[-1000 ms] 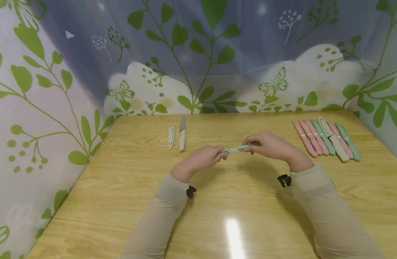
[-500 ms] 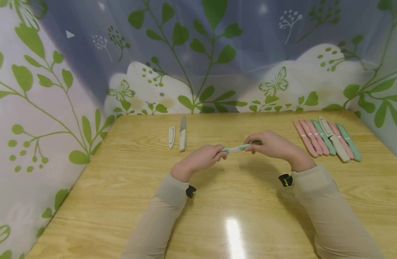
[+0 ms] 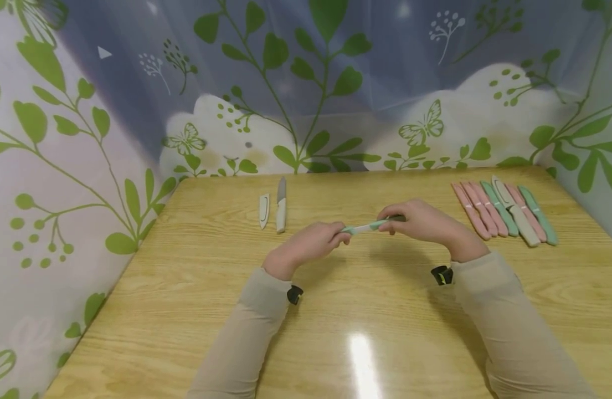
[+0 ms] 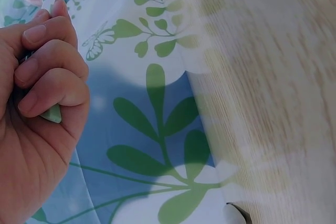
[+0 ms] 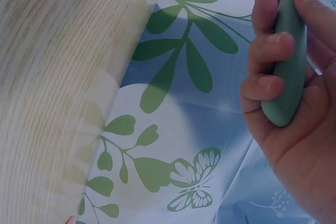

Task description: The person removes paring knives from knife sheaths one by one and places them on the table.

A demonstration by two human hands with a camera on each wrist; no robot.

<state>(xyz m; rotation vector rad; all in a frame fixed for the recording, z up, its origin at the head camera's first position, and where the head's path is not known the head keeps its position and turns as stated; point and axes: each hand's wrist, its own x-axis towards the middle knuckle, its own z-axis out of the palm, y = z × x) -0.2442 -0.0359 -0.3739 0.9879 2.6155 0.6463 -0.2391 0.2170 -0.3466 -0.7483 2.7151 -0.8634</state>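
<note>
Both hands hold a mint-green knife (image 3: 379, 225) level above the middle of the table. My right hand (image 3: 417, 220) grips its handle, whose rounded end (image 5: 286, 98) shows below the curled fingers in the right wrist view. On the other end my left hand (image 3: 310, 244) has its fingers curled round the green sheath (image 4: 52, 114); the fingers hide most of it. A pale, narrow stretch shows between the two green parts. Back left lie a bare cream-handled knife (image 3: 281, 208) and, beside it, its separate cream sheath (image 3: 264, 211).
At the back right, several sheathed knives lie in a row, among them a pink knife (image 3: 471, 211), a green knife (image 3: 537, 215) and a cream knife (image 3: 516, 210). The wooden table (image 3: 186, 310) meets a leaf-patterned cloth backdrop (image 3: 335, 83) behind and at the sides.
My right hand has edged slightly to the right, and the pale stretch between the green parts looks a little longer. The left hand has barely moved; both grips stay.
</note>
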